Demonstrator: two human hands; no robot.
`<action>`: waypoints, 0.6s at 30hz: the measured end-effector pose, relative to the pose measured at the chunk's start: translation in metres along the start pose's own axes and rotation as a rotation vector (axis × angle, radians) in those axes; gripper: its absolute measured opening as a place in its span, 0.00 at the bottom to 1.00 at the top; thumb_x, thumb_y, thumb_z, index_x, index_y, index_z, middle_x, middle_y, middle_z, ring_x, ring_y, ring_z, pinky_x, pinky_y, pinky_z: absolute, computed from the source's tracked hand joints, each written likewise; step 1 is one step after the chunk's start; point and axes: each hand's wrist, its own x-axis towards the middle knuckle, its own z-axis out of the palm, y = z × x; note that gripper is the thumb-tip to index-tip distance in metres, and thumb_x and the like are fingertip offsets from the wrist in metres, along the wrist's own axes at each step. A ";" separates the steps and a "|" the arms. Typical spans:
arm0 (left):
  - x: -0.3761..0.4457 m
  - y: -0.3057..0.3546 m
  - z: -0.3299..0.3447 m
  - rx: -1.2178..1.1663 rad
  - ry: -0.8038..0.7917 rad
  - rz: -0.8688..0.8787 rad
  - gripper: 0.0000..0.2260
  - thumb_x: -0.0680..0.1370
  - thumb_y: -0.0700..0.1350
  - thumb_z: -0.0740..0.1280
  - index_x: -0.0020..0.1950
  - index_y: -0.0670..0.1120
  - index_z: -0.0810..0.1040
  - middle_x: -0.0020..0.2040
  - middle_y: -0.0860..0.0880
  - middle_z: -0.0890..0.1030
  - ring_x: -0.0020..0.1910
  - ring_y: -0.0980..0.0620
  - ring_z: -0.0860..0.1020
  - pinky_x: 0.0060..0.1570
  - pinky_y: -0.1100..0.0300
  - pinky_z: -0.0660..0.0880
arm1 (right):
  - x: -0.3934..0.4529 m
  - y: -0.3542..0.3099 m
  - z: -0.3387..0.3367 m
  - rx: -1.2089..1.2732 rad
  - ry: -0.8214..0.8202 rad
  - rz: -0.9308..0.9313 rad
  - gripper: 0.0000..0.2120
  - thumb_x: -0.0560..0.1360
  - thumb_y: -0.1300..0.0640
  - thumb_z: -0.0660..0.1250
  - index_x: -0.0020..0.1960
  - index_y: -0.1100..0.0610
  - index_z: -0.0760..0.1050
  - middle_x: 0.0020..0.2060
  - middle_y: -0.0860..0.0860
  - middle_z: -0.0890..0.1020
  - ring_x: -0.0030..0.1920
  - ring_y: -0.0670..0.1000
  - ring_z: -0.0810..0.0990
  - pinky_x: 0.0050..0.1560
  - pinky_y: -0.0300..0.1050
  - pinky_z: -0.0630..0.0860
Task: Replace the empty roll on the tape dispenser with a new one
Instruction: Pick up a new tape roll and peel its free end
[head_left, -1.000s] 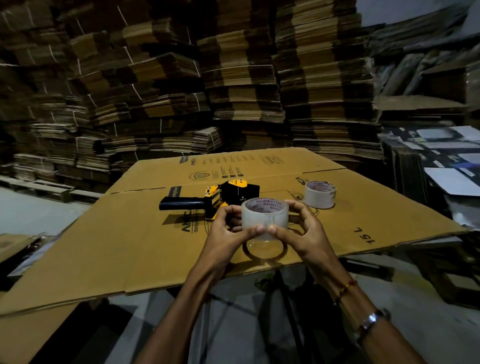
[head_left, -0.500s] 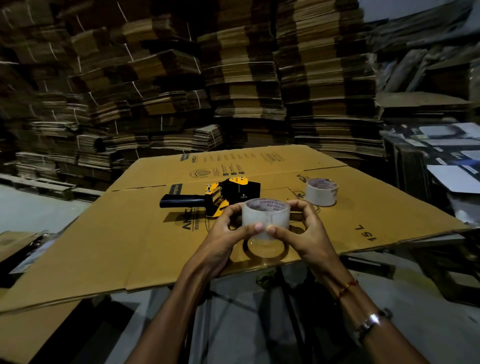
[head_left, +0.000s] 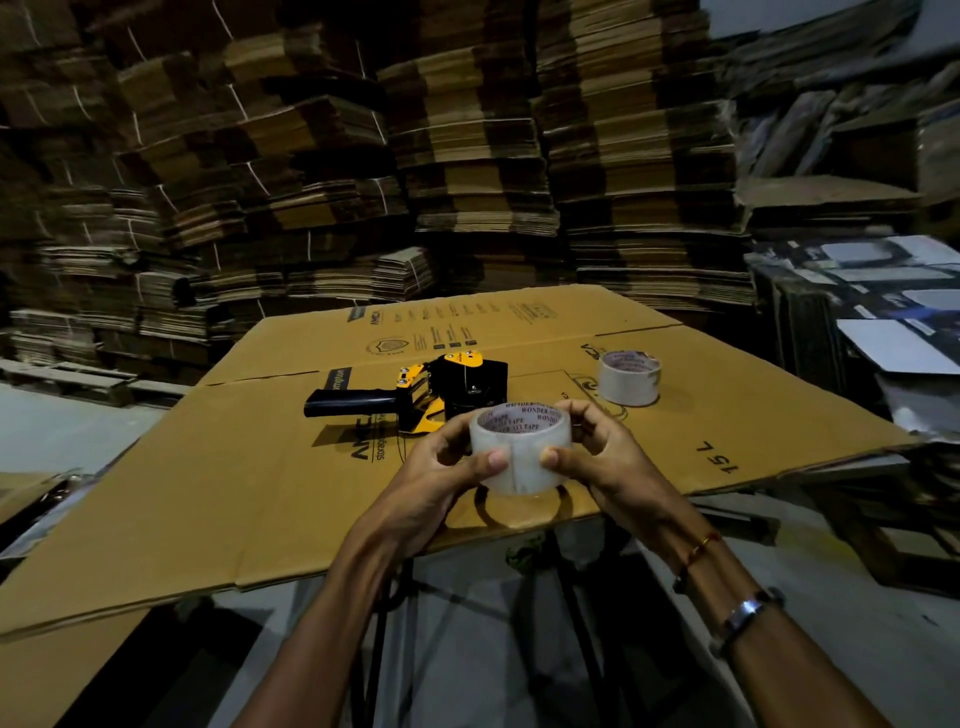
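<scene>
A clear tape roll (head_left: 519, 457) with a printed white core is held a little above the cardboard, near its front edge. My left hand (head_left: 436, 478) grips its left side and my right hand (head_left: 602, 457) grips its right side, both thumbs pressed on the front of the roll. Just behind it lies the black and yellow tape dispenser (head_left: 415, 395) on its side, handle pointing left. A second tape roll (head_left: 629, 378) stands on the cardboard to the right of the dispenser.
The flattened cardboard box (head_left: 234, 493) serves as the work surface, over a stand with dark legs. Tall stacks of flattened cartons (head_left: 467, 156) fill the background. Printed sheets (head_left: 893, 312) are piled at the right. The floor is pale concrete.
Both hands hold the roll in nearly the same place; it has turned slightly between the fingers. The dispenser and the second roll have not moved.
</scene>
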 end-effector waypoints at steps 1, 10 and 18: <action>0.000 0.000 0.000 -0.012 -0.006 -0.015 0.37 0.61 0.52 0.84 0.68 0.47 0.78 0.65 0.44 0.80 0.64 0.44 0.79 0.57 0.53 0.79 | 0.001 -0.002 -0.002 0.039 -0.045 0.024 0.44 0.52 0.43 0.86 0.62 0.55 0.73 0.62 0.59 0.79 0.62 0.57 0.79 0.58 0.57 0.79; 0.001 0.002 0.001 -0.048 -0.005 -0.082 0.50 0.55 0.56 0.85 0.73 0.49 0.70 0.69 0.47 0.76 0.63 0.50 0.80 0.58 0.56 0.78 | -0.005 -0.003 0.005 0.006 0.087 -0.023 0.34 0.52 0.46 0.86 0.50 0.55 0.73 0.48 0.54 0.79 0.50 0.51 0.79 0.46 0.50 0.79; 0.003 -0.003 0.001 -0.008 0.100 -0.028 0.51 0.51 0.54 0.86 0.71 0.51 0.70 0.68 0.45 0.76 0.65 0.46 0.78 0.59 0.53 0.79 | -0.014 0.003 0.020 -0.111 0.134 -0.155 0.22 0.62 0.52 0.81 0.49 0.57 0.74 0.43 0.50 0.80 0.43 0.47 0.79 0.40 0.42 0.80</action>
